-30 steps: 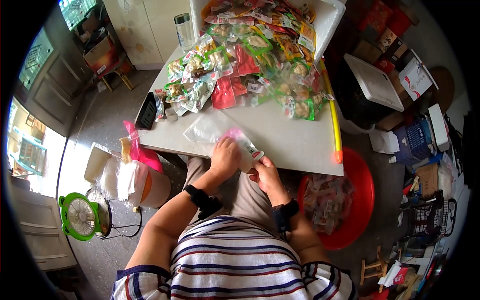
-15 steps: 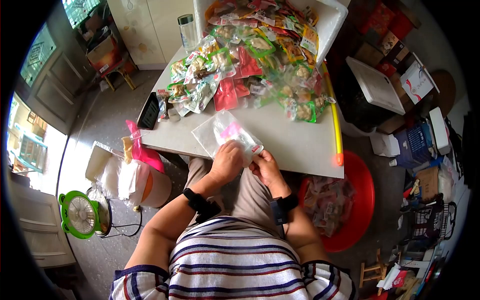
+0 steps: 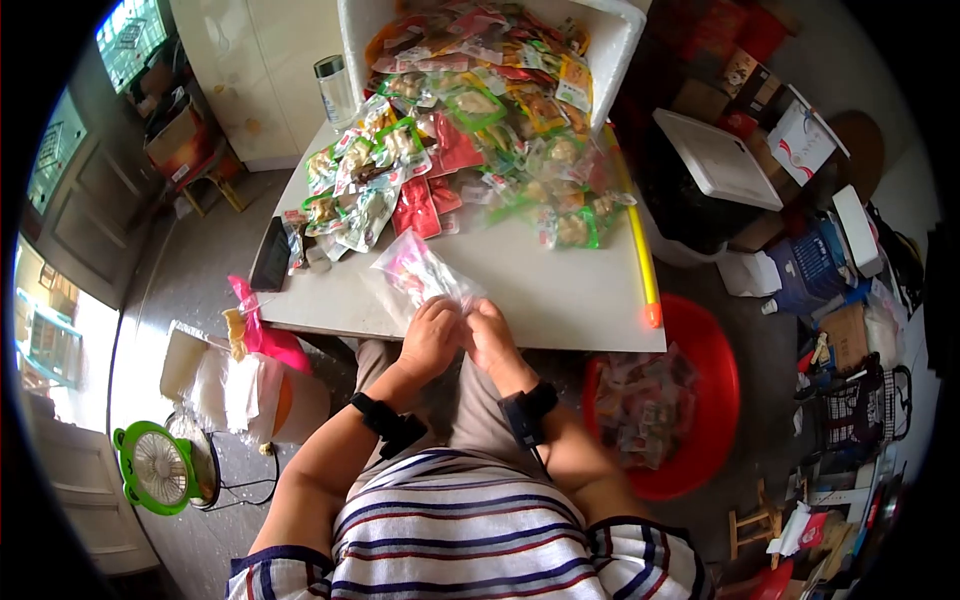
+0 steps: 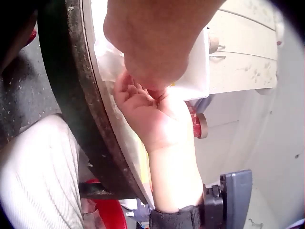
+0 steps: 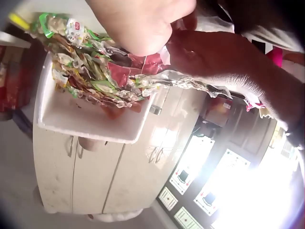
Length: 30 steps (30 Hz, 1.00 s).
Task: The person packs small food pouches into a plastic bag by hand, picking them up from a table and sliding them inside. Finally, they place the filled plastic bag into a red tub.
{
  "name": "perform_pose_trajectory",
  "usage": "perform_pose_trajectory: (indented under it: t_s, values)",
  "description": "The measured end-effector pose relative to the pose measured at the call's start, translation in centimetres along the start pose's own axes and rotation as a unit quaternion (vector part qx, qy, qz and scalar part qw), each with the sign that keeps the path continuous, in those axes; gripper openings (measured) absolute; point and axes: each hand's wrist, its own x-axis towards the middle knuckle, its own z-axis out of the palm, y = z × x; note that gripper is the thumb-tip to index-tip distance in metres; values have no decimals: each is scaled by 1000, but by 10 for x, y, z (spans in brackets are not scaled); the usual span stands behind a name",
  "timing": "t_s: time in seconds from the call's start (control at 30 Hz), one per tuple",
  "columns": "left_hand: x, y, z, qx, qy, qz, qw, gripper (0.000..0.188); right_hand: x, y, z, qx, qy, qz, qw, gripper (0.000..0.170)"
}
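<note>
In the head view, a clear plastic bag (image 3: 408, 285) with something pink and white inside is held over the front of the table. My left hand (image 3: 428, 338) pinches its near end from the left. Close beside it, the fingers of my right hand (image 3: 490, 336) pinch the same end. Both hands nearly touch at the table's front edge. Each wrist view shows the two hands close together, with the fingertips mostly hidden. Beyond the bag lies a heap of small sealed food packets (image 3: 470, 110), including red ones (image 3: 415, 208) and green-edged ones.
A white foam box (image 3: 622, 60) lies behind the heap on the table (image 3: 560, 300). A glass jar (image 3: 335, 92), a dark phone-like object (image 3: 270, 256) and a yellow stick (image 3: 640, 245) lie around it. Below right stands a red basin (image 3: 715, 420) of packets; a green fan (image 3: 155, 468) is lower left.
The right hand has moved left and up against the left hand. The bag now points away from me, its pink part farther up. The head view has shifted, so the table sits farther left.
</note>
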Motion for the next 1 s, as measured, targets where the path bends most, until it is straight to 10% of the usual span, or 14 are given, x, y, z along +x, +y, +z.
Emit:
perform_pose_trajectory:
  t_s: [0.2,0.4,0.47,0.63,0.73,0.83,0.93,1.0]
  values:
    - [-5,-8,1,38,9,-2,999,17,12,-19,-24,-67,-68,72,993,7]
    - [-7,-7,3,79,-28,0,996,23,41,-81,-71,-359,76,-122,922,16]
    - [-3,-4,7,92,-40,-23,995,23,87,-81,-105,-425,111,-336,833,20]
    - [3,-6,28,111,-83,-26,990,20,107,-127,-77,-718,189,-439,506,38]
    - [3,-2,37,31,-122,66,990,17,106,-128,-59,-790,244,-325,459,42]
    - [2,8,36,35,-212,154,964,15,106,-123,-59,-745,161,-397,511,44]
    - [20,3,17,197,-66,76,975,17,69,-103,-45,-680,68,-434,587,41]
    - [23,-3,13,174,-67,44,981,18,50,-78,-39,-674,-22,-523,521,38]
